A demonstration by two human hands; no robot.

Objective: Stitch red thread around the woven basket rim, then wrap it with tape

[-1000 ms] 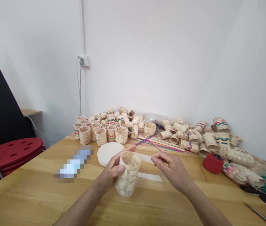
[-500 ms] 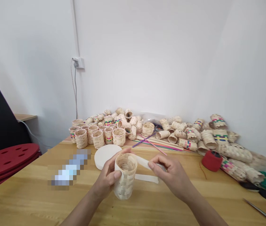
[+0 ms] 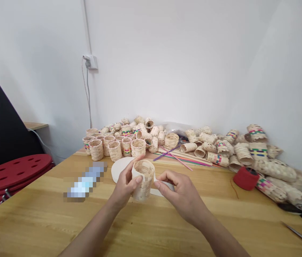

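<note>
My left hand (image 3: 126, 184) is closed around the left side of a small woven bamboo basket (image 3: 143, 184), its thumb on the near wall and its fingers behind. The basket is upright, tipped slightly so that its open mouth shows. My right hand (image 3: 176, 191) pinches a white strip (image 3: 159, 192) close against the basket's right side, near the rim. Part of the strip hangs behind my right hand. Behind my left hand lies a flat white roll (image 3: 118, 168), partly hidden by that hand and the basket.
Finished-looking baskets (image 3: 114, 150) stand in rows at the back left, beside coloured strips (image 3: 177, 160). Unrimmed woven tubes (image 3: 243, 153) pile up on the right. A red thread spool (image 3: 245, 178), a pointed metal tool (image 3: 300, 237) and a blurred-out object (image 3: 85, 182) lie on the table.
My right hand has moved left along to the basket, and the white strip now lies close to its side. The whole view has shifted slightly; my left hand keeps its grip.
</note>
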